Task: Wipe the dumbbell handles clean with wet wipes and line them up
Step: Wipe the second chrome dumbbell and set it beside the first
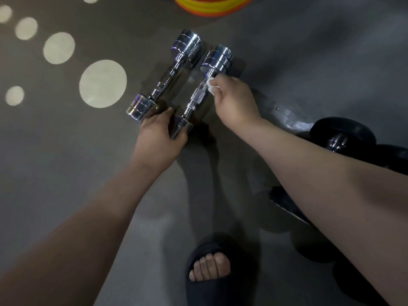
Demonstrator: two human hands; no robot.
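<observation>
Two chrome dumbbells lie side by side on the grey floor, both slanting up to the right. The left dumbbell (pixel 164 81) lies untouched. My left hand (pixel 159 138) grips the near head of the right dumbbell (pixel 198 97). My right hand (pixel 234 100) pinches a white wet wipe (pixel 210 86) against the upper part of that dumbbell's knurled handle. Most of the wipe is hidden under my fingers.
Black dumbbells (pixel 344 138) lie on the floor at the right, partly behind my right forearm. A stack of yellow and orange discs (pixel 212 5) sits at the top edge. My foot in a dark slipper (pixel 209 268) stands below. Pale round light spots (pixel 102 83) dot the floor at left.
</observation>
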